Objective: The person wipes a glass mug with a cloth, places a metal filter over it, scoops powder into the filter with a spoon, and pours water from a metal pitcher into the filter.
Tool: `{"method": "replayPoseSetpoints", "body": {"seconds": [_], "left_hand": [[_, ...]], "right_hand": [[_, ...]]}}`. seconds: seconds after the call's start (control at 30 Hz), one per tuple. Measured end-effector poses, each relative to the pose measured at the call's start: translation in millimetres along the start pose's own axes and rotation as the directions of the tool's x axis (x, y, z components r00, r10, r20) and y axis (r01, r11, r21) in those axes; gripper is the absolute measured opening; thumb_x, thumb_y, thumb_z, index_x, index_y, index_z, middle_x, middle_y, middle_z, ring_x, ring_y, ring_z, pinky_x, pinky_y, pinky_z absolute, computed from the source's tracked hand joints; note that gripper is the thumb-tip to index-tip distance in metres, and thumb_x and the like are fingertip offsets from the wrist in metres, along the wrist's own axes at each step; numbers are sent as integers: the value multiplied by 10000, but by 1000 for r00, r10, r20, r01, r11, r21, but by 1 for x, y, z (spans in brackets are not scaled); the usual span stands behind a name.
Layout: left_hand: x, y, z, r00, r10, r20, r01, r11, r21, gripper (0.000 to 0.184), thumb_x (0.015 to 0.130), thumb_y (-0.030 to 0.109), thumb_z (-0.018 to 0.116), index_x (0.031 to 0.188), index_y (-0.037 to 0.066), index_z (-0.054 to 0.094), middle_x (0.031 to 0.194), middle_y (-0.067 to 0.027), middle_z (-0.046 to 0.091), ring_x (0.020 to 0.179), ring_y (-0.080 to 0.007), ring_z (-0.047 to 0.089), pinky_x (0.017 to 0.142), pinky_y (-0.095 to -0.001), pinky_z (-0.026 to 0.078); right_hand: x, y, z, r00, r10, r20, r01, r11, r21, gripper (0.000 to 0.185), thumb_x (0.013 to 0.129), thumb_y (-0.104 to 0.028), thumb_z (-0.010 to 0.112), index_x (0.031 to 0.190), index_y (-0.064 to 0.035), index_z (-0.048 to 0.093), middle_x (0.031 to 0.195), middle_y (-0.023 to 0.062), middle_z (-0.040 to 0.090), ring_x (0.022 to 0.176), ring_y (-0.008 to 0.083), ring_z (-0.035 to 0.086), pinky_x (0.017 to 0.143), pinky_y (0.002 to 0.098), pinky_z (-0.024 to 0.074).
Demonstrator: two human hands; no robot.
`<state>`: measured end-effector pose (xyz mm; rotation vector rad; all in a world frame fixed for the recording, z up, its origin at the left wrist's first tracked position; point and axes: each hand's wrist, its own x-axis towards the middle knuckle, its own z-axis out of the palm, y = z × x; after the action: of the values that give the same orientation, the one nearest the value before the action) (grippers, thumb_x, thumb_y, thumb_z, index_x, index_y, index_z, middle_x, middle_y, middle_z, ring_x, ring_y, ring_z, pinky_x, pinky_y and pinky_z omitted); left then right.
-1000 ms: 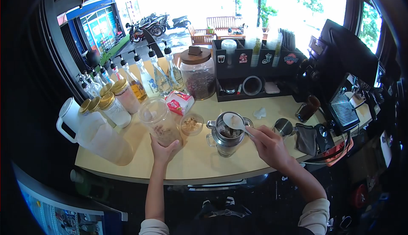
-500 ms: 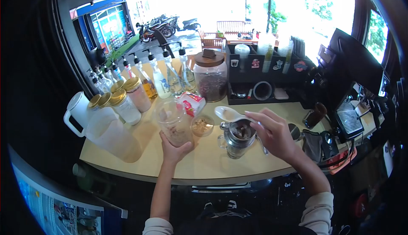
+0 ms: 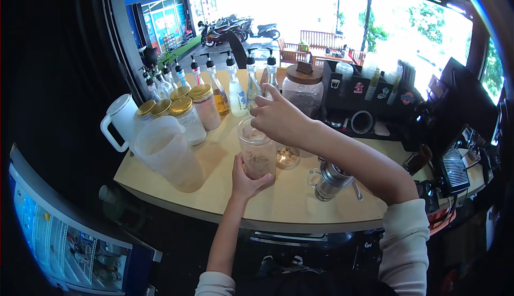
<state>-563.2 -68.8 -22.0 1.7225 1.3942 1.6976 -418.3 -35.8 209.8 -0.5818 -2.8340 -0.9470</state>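
My left hand [image 3: 249,181] is wrapped round the lower part of a clear plastic jar [image 3: 258,159] with pale brown contents, standing on the counter. Above its mouth is my right hand [image 3: 278,115], closed on a white spoon [image 3: 256,133] whose bowl dips into the jar; much of the spoon is hidden by the fingers. A round clear lid or shallow dish [image 3: 288,158] lies just right of the jar. Farther right, under my right forearm, stands a metal drip filter [image 3: 336,174] on a glass mug [image 3: 323,190], partly covered by the arm.
Left on the counter [image 3: 230,199] are a frosted pitcher [image 3: 163,148], a white jug [image 3: 119,119] and several gold-lidded jars [image 3: 187,122]. Pump bottles [image 3: 235,95] line the back beside a wooden-lidded jar [image 3: 302,92]. A black cup organizer [image 3: 367,95] and coffee machine [image 3: 455,162] stand right.
My right hand has carried the spoon leftward from above the drip filter to the jar's mouth. My left hand still holds the jar. The view has shifted left.
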Motion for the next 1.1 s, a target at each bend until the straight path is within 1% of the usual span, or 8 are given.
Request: {"method": "replayPoseSetpoints", "body": {"seconds": [0.27, 0.47, 0.6, 0.67, 0.73, 0.8, 0.9, 1.1], "left_hand": [[0, -12, 4, 997, -78, -2, 78, 995, -55, 940, 542, 269, 869, 1281, 16, 346, 1167, -159, 506, 1110, -283, 500, 957, -393, 406], [-6, 11, -1, 918, 270, -292, -196, 946, 259, 874, 603, 240, 830, 1294, 8, 349, 1218, -182, 437, 1160, -307, 423, 965, -416, 355], [-28, 36, 20, 871, 346, -349, -239, 919, 314, 753, 661, 211, 785, 1267, 10, 387, 1179, -169, 450, 1126, -309, 443, 940, -414, 375], [-32, 79, 44, 873, 483, -66, -462, 863, 205, 664, 697, 182, 748, 1244, 14, 412, 1150, -159, 454, 1094, -308, 459, 926, -398, 389], [-26, 101, 73, 884, 468, -5, -461, 873, 161, 720, 683, 216, 770, 1265, 17, 396, 1177, -147, 459, 1114, -288, 466, 941, -389, 394], [-18, 115, 96, 947, 319, 22, -308, 928, -210, 853, 622, 247, 827, 1307, 32, 366, 1235, -135, 455, 1176, -257, 449, 990, -387, 370], [1, 110, 113, 944, 276, 183, -186, 899, -397, 1001, 538, 267, 882, 1344, 50, 331, 1273, -119, 458, 1217, -233, 435, 1028, -379, 344], [20, 108, 114, 882, 251, 399, -111, 933, -341, 1037, 468, 287, 911, 1328, 67, 375, 1237, -83, 501, 1170, -227, 476, 1022, -363, 353]], "right_hand": [[-45, 6, 4, 975, 89, -203, -29, 960, 279, 194, 733, -40, 601, 901, -114, 663, 1011, 25, 597, 1084, 190, 527, 1079, 502, 242], [-155, 14, -10, 926, 306, -222, -164, 853, 495, 212, 780, -49, 609, 984, -88, 654, 1080, 69, 576, 1099, 227, 521, 1056, 462, 275], [-236, 9, -2, 800, 573, -179, -342, 680, 649, 184, 781, -23, 615, 960, -58, 637, 1106, 86, 567, 1075, 261, 528, 994, 427, 339], [-273, -1, 12, 721, 676, -155, -402, 589, 701, 181, 780, -15, 615, 957, -49, 629, 1105, 89, 566, 1065, 277, 525, 964, 420, 364], [-304, -13, 28, 514, 849, -124, -497, 412, 763, 211, 757, 19, 626, 963, -31, 620, 1120, 121, 551, 1073, 291, 524, 898, 380, 408], [-331, -26, 42, 432, 885, -176, -535, 408, 740, 223, 757, 19, 625, 974, -28, 614, 1129, 135, 542, 1070, 293, 523, 889, 370, 415], [-369, -38, 62, 285, 924, -254, -616, 380, 690, 251, 762, 13, 622, 1010, -20, 598, 1144, 149, 525, 1056, 295, 522, 878, 351, 420], [-425, -47, 112, 143, 971, -190, -594, 237, 769, 276, 846, -23, 579, 1119, -6, 537, 1087, 130, 546, 1027, 220, 528, 869, 308, 416]]}}
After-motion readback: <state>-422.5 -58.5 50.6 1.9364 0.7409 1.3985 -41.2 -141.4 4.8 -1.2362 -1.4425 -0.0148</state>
